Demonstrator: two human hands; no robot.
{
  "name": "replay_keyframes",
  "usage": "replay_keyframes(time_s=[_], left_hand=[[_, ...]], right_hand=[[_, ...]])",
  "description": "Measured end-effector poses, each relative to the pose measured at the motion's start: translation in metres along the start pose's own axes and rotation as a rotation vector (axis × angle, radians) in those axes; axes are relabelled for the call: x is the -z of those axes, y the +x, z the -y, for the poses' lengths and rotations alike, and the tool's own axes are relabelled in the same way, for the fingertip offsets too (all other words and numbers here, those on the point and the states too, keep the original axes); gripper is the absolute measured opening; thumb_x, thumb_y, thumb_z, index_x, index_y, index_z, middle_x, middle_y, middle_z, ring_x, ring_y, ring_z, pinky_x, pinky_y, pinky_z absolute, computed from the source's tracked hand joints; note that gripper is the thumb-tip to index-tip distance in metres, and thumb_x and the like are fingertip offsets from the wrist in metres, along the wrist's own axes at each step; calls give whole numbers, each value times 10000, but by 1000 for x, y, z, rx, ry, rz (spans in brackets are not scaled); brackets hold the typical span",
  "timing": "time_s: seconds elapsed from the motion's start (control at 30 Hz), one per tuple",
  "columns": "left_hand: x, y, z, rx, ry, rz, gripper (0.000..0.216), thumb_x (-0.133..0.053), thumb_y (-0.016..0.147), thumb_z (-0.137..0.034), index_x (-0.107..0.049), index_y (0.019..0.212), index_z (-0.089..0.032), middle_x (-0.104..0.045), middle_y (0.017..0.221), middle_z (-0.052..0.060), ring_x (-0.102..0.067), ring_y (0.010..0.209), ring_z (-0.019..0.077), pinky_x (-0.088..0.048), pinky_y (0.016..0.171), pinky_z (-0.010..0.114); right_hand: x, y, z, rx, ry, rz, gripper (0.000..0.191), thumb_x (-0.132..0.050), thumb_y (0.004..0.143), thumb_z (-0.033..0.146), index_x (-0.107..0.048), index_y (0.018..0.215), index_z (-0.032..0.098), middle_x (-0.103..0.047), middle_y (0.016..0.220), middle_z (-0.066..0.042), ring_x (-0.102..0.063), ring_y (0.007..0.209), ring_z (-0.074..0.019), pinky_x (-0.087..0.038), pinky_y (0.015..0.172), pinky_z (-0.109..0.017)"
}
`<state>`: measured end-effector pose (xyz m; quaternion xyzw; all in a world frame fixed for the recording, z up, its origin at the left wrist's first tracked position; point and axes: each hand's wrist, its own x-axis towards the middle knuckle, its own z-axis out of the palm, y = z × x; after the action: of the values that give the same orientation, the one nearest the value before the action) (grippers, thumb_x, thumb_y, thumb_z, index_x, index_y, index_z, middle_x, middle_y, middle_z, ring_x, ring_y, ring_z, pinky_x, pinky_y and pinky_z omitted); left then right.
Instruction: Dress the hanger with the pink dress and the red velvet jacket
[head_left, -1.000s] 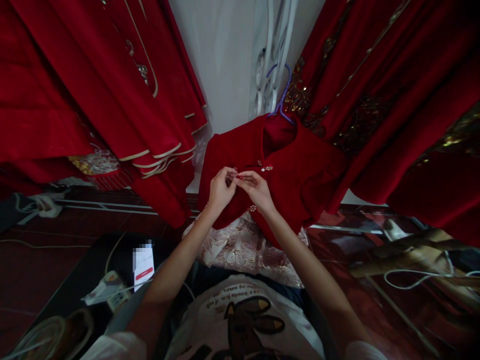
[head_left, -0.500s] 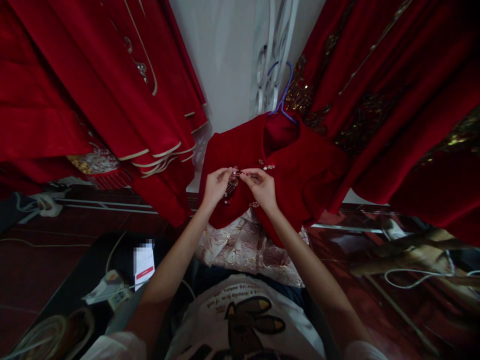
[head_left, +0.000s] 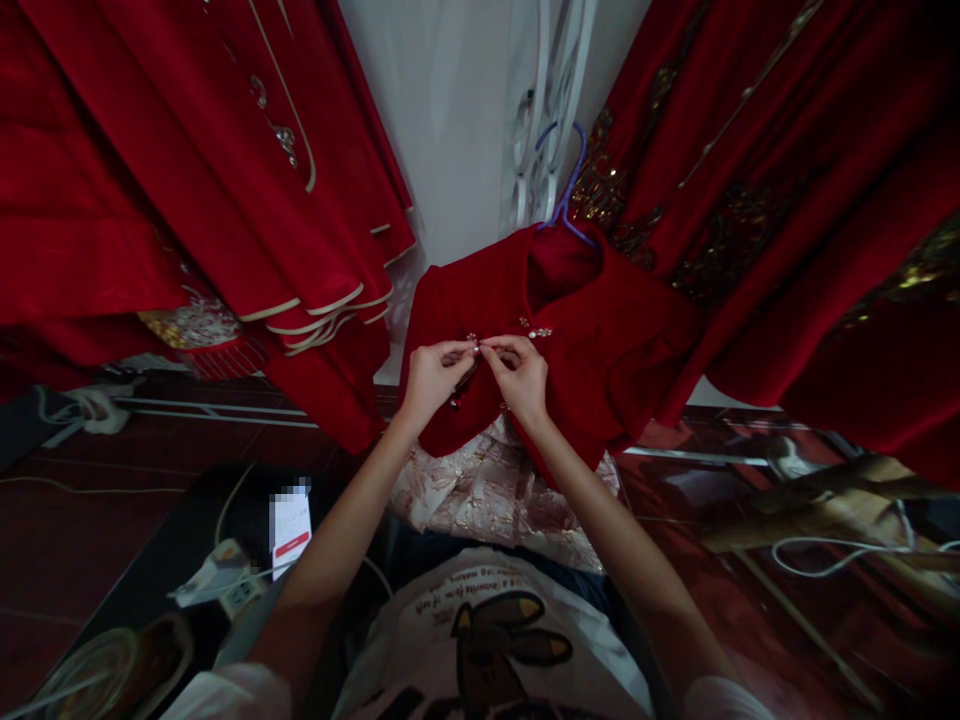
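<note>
A short red jacket [head_left: 630,310] hangs from a purple hanger [head_left: 568,190], its front facing me. My left hand [head_left: 435,378] is closed in a pinch on a small beaded ornament [head_left: 475,343] at the jacket's front. Fingertips of my right hand [head_left: 521,378] are pinched together at the same ornament, touching or nearly touching the left ones. Whether a thread or a clasp lies between them is too small to tell. Another beaded ornament [head_left: 537,332] sits above my right hand. A patterned pale pink cloth [head_left: 495,495] lies over my lap below the jacket.
Red garments [head_left: 300,200] with pale edging hang at the left, and red garments with gold sequins [head_left: 750,230] at the right. On a dark surface at the lower left are a lit phone [head_left: 291,530], a power strip [head_left: 240,590] and a clear round container [head_left: 90,670].
Both hands have shifted slightly, and the fingertips have come closer together on the ornament. The beaded strands under my left hand are now mostly covered.
</note>
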<state>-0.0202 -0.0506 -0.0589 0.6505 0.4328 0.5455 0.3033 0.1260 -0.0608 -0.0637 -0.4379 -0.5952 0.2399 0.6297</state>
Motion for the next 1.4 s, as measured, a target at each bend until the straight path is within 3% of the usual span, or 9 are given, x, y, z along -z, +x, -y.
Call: replay_keyframes(time_s=[0.5,0.67,0.8,0.97,1.13,1.27,1.4], left_hand=[[-2,0,7,-38,8,12,268,-702,755,-293,-755,986,-170,-768,925,70,-737,787,197,-609,798,341],[3,6,6,-59,26,70,206,-703,753,-279,-750,919,-166,-765,855,64,-730,762,187,-603,781,328],[7,7,6,-70,27,116,203,-669,792,-279,-708,954,-163,-752,914,75,-722,810,173,-587,808,312],[19,-22,16,3,154,38,211,-601,839,-261,-640,1035,-192,-723,938,59,-696,769,140,-572,713,263],[28,-64,27,217,18,172,203,-626,833,-375,-621,876,-177,-687,718,21,-674,638,139,-573,634,267],[24,-78,26,223,29,217,226,-698,789,-363,-630,889,-172,-703,824,32,-687,770,139,-573,747,272],[15,-82,17,219,-29,263,283,-727,773,-304,-617,996,-169,-691,876,28,-678,818,125,-571,776,254]], right_hand=[[5,0,3,11,-22,32,209,-627,848,359,-716,959,207,-660,964,-63,-635,815,-142,-571,778,-278],[5,1,5,42,-63,41,189,-605,862,318,-711,971,207,-656,974,-68,-637,811,-140,-567,774,-272],[11,1,8,30,-8,109,207,-581,880,312,-690,1022,208,-676,1014,-66,-658,868,-148,-570,799,-285],[39,-16,10,-60,-25,260,199,-543,904,305,-667,1027,208,-706,1012,-56,-685,877,-154,-567,778,-281],[69,-40,5,-113,-289,341,168,-571,869,288,-630,1002,203,-674,896,-52,-660,751,-155,-543,668,-282],[72,-49,-8,-132,-588,400,328,-687,738,240,-561,1037,195,-618,980,-77,-638,867,-202,-528,765,-341],[60,-55,-22,-173,-631,421,292,-659,711,186,-509,961,199,-586,918,-46,-614,797,-182,-517,726,-318]])
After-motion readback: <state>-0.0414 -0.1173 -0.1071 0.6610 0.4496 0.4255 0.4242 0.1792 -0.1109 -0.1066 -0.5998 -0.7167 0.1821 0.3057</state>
